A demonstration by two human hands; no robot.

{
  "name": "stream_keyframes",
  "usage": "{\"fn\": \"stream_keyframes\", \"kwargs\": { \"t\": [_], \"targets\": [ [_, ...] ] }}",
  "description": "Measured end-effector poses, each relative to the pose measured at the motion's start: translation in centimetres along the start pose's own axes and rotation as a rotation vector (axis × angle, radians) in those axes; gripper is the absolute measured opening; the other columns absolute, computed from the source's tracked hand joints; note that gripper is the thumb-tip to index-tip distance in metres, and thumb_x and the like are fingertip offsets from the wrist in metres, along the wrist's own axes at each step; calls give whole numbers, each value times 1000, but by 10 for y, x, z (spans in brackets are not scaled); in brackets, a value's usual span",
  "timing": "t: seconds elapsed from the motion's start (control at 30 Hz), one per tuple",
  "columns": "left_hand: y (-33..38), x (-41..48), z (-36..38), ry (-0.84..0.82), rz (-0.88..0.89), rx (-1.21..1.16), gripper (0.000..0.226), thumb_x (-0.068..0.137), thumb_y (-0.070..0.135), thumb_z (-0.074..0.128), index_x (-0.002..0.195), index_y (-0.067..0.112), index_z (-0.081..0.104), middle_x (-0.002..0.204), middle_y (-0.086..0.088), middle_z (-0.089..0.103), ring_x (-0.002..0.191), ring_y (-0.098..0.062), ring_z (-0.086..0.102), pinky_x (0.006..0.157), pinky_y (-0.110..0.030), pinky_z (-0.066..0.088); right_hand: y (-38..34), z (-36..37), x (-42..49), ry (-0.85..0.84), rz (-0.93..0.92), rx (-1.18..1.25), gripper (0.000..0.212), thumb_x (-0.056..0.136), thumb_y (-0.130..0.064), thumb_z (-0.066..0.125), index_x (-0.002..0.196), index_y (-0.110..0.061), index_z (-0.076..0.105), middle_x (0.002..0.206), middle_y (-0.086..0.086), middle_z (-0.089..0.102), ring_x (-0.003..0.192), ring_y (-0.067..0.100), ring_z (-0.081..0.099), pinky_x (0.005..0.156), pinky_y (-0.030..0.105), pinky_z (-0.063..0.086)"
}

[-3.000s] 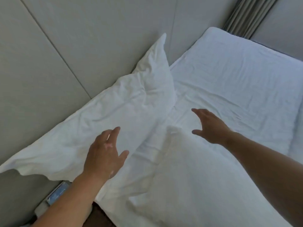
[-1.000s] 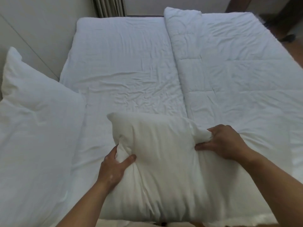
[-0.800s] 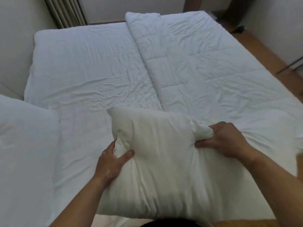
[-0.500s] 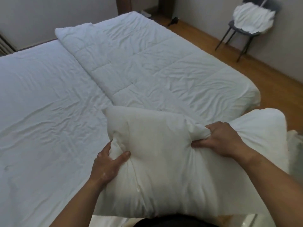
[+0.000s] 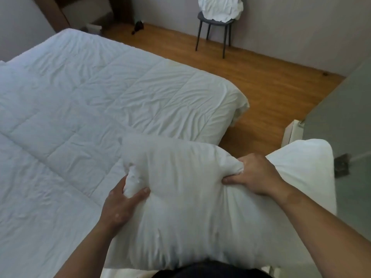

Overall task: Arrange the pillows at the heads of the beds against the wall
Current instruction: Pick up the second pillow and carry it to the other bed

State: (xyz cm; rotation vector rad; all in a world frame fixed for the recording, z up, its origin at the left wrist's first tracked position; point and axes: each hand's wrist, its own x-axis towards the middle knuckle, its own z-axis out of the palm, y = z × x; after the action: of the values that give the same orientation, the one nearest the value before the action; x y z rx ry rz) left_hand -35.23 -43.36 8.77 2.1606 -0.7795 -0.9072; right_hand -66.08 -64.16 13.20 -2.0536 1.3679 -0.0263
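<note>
A white pillow (image 5: 192, 213) is held up in front of my body, over the near edge of the bed. My left hand (image 5: 122, 203) pinches its left edge, thumb on top. My right hand (image 5: 255, 173) grips a bunch of fabric near its upper right part. The pillow's far right corner (image 5: 313, 157) sticks out past my right wrist. The bed (image 5: 100, 101) below is covered with a wrinkled white quilted duvet. The first pillow and the head wall are out of view.
Wooden floor (image 5: 267, 93) lies to the right of the bed. A dark chair (image 5: 214, 29) with a white bundle (image 5: 220, 7) on it stands against the far wall. A grey panel (image 5: 345, 109) and a white low object (image 5: 291, 133) are at the right.
Both hands closed on the second pillow and lifted it. The view has swung right, away from the wall pillow, toward the floor and the chair.
</note>
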Motion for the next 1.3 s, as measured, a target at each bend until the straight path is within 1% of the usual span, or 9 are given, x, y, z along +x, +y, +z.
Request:
{"fn": "stream_keyframes", "kwargs": {
  "t": [0.2, 0.37, 0.57, 0.73, 0.87, 0.97, 1.03, 1.17, 1.3],
  "targets": [
    [76, 41, 57, -87, 47, 17, 65, 76, 46, 82, 136, 36, 58, 115, 10, 72, 104, -15, 66, 80, -34, 46, 61, -56, 26, 62, 75, 31, 47, 51, -70, 82, 75, -30, 77, 70, -8, 75, 70, 14, 68, 65, 37, 54],
    [136, 101, 98, -164, 75, 49, 84, 61, 65, 78, 138, 38, 56, 112, 8, 75, 100, -16, 70, 84, -41, 54, 102, -96, 59, 130, 157, 33, 42, 54, -69, 84, 70, -32, 74, 69, -8, 74, 69, 16, 67, 61, 34, 50],
    [208, 199, 150, -258, 148, 78, 78, 65, 62, 80, 137, 41, 56, 108, 10, 77, 95, -13, 72, 81, -40, 55, 135, -148, 127, 199, 255, 18, 45, 52, -73, 82, 62, -33, 64, 62, -10, 64, 68, 19, 65, 56, 34, 44],
    [272, 287, 185, -338, 184, 71, 79, 61, 63, 81, 134, 45, 57, 105, 13, 77, 94, -15, 73, 85, -45, 57, 154, -195, 191, 242, 356, 20, 59, 45, -80, 76, 64, -25, 66, 63, -6, 66, 68, 21, 65, 57, 35, 46],
    [325, 344, 211, -370, 217, 76, 73, 68, 54, 84, 135, 42, 58, 105, 13, 77, 95, -14, 72, 79, -39, 55, 166, -235, 239, 269, 392, 24, 66, 43, -83, 74, 73, -24, 73, 70, -6, 72, 74, 22, 67, 63, 36, 52],
    [360, 382, 234, -377, 236, 72, 62, 73, 47, 84, 130, 41, 61, 103, 12, 77, 94, -14, 73, 73, -34, 53, 180, -267, 277, 283, 400, 20, 49, 50, -74, 83, 64, -30, 66, 68, -7, 69, 72, 21, 66, 59, 35, 48],
    [383, 406, 251, -387, 244, 82, 62, 72, 50, 83, 129, 41, 60, 102, 12, 77, 92, -13, 73, 74, -35, 53, 193, -287, 304, 287, 397, 26, 47, 52, -71, 85, 59, -31, 63, 65, -7, 67, 69, 20, 64, 57, 35, 45],
    [431, 452, 295, -381, 224, 73, 61, 74, 46, 83, 131, 41, 60, 102, 13, 77, 91, -10, 72, 73, -33, 54, 234, -326, 366, 283, 387, 33, 56, 48, -77, 80, 70, -26, 72, 67, -8, 68, 70, 17, 65, 60, 35, 49],
    [486, 488, 344, -334, 206, 61, 64, 74, 46, 83, 133, 41, 59, 104, 14, 76, 94, -10, 71, 77, -34, 53, 278, -381, 434, 266, 359, 18, 55, 49, -76, 82, 70, -27, 70, 69, -9, 70, 71, 18, 66, 61, 36, 49]
  ]
}}
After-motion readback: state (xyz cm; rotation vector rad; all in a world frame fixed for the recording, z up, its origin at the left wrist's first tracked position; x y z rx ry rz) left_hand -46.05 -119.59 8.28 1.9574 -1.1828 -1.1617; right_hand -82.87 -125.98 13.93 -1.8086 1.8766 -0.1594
